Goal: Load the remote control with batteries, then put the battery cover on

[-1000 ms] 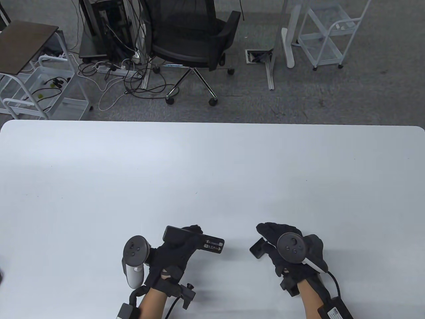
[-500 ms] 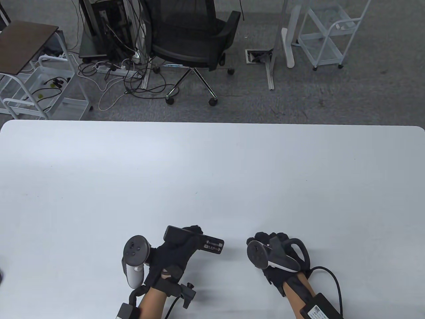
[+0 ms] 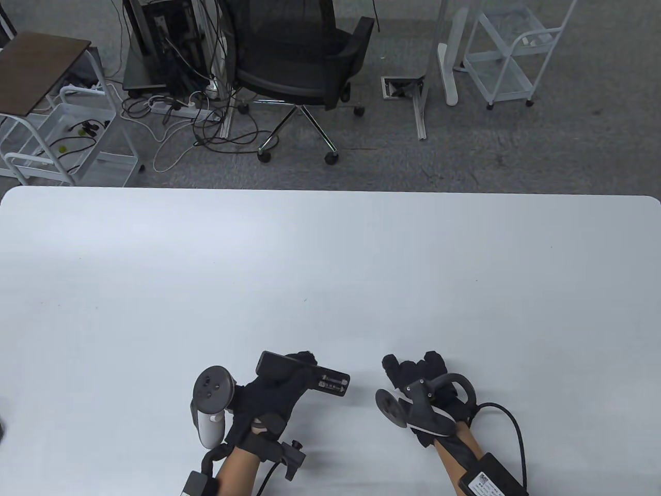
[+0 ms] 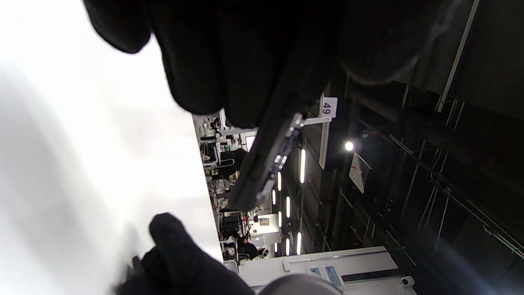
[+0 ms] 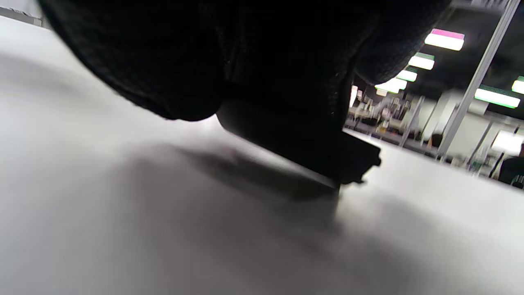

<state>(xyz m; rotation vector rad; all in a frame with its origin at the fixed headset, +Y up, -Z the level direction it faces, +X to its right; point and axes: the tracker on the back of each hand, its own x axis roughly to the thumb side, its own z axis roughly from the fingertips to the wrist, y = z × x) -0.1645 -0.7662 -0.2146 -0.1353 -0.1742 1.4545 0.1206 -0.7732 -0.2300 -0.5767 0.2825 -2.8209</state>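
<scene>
The black remote control [image 3: 302,371] lies back-up in my left hand [image 3: 271,395], just above the table's near edge. Its open battery bay [image 3: 333,383] at the right end shows two batteries. In the left wrist view the remote [image 4: 268,159] runs edge-on out from under my gloved fingers [image 4: 229,61]. My right hand [image 3: 418,373] is to the right of the remote, apart from it, rolled onto its side. It grips the black battery cover [image 5: 311,149], which shows only in the right wrist view, tilted with one edge close to the table.
The white table [image 3: 330,268] stretches far ahead of both hands. An office chair [image 3: 299,62], cables and white carts [image 3: 511,51] stand on the floor beyond its far edge.
My right hand has rolled over, turning its tracker to the left, and shifted slightly toward the remote. The cover, visible a second ago, is now hidden under it. The left hand stayed still.
</scene>
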